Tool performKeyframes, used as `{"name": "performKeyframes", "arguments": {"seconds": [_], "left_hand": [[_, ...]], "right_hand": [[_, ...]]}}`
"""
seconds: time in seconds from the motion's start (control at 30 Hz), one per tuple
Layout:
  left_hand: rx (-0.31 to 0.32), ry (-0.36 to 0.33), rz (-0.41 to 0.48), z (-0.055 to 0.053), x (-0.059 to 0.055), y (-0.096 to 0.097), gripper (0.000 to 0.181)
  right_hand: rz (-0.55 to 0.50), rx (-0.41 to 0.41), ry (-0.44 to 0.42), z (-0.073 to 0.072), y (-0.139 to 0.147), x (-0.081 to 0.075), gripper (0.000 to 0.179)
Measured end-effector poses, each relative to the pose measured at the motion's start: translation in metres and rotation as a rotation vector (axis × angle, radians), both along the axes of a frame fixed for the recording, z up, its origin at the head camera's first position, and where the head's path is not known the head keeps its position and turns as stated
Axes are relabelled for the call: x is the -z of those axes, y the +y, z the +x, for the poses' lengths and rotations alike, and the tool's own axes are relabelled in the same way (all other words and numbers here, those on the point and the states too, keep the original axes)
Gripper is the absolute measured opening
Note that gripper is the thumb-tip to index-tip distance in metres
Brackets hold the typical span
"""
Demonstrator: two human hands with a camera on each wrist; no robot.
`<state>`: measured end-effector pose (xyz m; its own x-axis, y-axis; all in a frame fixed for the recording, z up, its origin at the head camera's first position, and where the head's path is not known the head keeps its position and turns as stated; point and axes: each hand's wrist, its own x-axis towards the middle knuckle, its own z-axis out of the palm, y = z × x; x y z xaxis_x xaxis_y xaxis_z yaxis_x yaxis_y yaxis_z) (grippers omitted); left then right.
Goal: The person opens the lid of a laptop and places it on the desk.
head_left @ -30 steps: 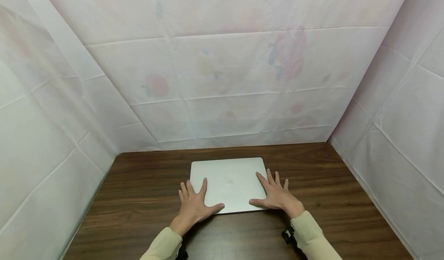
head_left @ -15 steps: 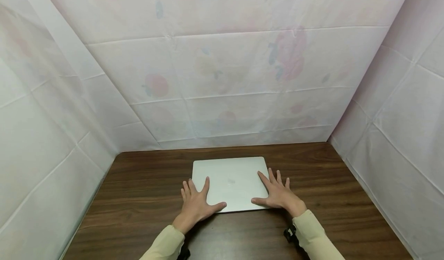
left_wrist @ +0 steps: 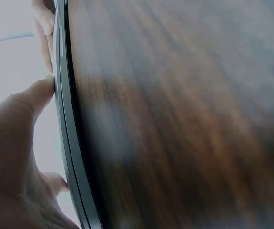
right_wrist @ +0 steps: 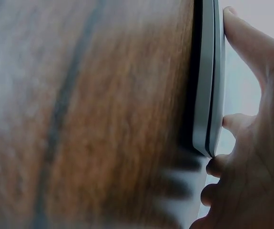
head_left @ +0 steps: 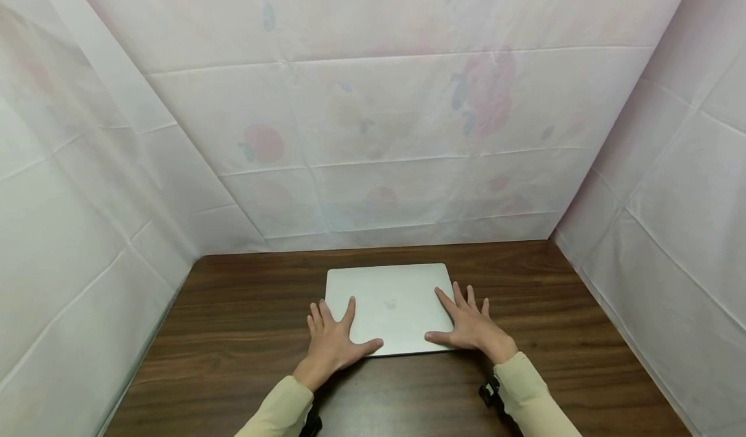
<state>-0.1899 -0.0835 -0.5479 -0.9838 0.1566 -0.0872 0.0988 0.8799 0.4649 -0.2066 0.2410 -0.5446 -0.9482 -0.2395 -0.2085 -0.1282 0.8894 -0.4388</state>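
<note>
A closed silver laptop [head_left: 390,306] lies flat on the brown wooden table, a faint logo in the middle of its lid. My left hand [head_left: 332,342] rests at its left side with fingers spread. The thumb and index finger lie on the lid, and the other fingers extend past the left edge. On the opposite side, my right hand [head_left: 469,327] is spread the same way, thumb and index finger on the lid. In the left wrist view the laptop's front edge [left_wrist: 70,124] runs beside the thumb. The right wrist view shows a laptop corner [right_wrist: 206,138] near my fingertips.
The wooden table [head_left: 245,333] extends around the laptop on all sides. A white fabric backdrop [head_left: 379,120] with faint pink and blue prints hangs behind it, and similar sheets enclose the left and right sides.
The laptop has slid slightly to the right and a little toward the back, and both hands have moved along with it. Their spread posture stays about the same.
</note>
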Motion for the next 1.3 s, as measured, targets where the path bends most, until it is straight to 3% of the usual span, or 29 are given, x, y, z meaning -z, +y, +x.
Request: {"name": "performKeyframes", "arguments": {"seconds": [1.3], "left_hand": [[-0.003,0.039,0.001,-0.009,0.002,0.011,0.116]], "right_hand": [[0.005,0.01,-0.005,-0.011,0.009,0.001,0.111]]}}
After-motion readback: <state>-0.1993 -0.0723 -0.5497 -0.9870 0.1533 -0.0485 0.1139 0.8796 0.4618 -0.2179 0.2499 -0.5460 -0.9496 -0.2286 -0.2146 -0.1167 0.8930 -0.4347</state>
